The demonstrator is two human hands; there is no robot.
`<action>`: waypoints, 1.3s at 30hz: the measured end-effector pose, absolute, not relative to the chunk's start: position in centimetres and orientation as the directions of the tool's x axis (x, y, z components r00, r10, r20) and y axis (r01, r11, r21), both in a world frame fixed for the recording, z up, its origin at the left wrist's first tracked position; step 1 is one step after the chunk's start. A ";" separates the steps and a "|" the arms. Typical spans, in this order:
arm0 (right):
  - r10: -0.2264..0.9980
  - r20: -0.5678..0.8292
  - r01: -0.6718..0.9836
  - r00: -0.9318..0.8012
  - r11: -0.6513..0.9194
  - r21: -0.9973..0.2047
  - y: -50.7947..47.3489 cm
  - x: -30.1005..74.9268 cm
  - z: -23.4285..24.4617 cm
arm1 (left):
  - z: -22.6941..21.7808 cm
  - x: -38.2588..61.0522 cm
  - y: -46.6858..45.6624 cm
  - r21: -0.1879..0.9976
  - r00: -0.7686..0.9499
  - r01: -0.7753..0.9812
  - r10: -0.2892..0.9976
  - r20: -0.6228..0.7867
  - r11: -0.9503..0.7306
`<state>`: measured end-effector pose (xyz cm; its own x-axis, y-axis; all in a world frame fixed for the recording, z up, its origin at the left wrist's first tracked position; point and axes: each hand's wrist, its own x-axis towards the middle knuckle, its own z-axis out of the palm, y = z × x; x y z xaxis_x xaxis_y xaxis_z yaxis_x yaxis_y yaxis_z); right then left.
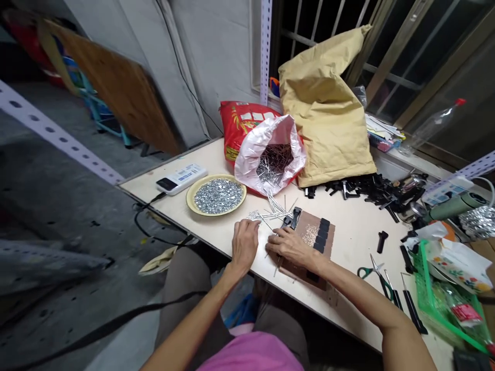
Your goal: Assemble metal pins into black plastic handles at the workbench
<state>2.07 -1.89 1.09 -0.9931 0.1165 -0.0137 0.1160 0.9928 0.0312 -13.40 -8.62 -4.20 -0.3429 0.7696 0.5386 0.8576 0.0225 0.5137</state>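
Note:
My left hand (245,242) rests on the table edge with fingers curled over thin metal pins (270,212) that lie scattered in front of it. My right hand (288,245) lies on the near left corner of a brown board (309,234), fingers pressed together on a pin or a small black part; I cannot make out which. A row of black plastic pieces (322,236) sits on the board. A small black part (291,218) lies just beyond my right fingers.
A yellow plate of small silver pieces (216,195) stands left. A red-and-white bag of pins (270,154) and a tan sack (327,118) stand behind. Loose black parts (367,188), green-handled scissors (373,272) and a green basket (444,299) lie right.

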 end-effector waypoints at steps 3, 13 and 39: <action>0.069 -0.029 0.068 -0.997 0.998 0.016 -0.3 0.9 -0.7 | -4.7 -15.1 -8.1 0.501 -0.377 0.861 0.770 0.515 0.086; 0.583 0.536 0.289 -0.611 0.794 -0.535 -0.2 1.4 2.9 | -5.5 -15.0 -8.0 0.416 -0.219 0.908 0.893 0.393 0.040; 0.721 0.261 0.425 -0.641 0.618 -0.662 -3.8 2.1 1.3 | -0.4 -12.5 -7.9 0.866 -0.322 -0.494 0.908 -0.268 0.080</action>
<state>2.13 -3.84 1.28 -0.6413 0.7214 0.2615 0.4252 0.6177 -0.6615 -12.46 -7.91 -0.43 -0.3223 0.9080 -0.2677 -0.4943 0.0798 0.8656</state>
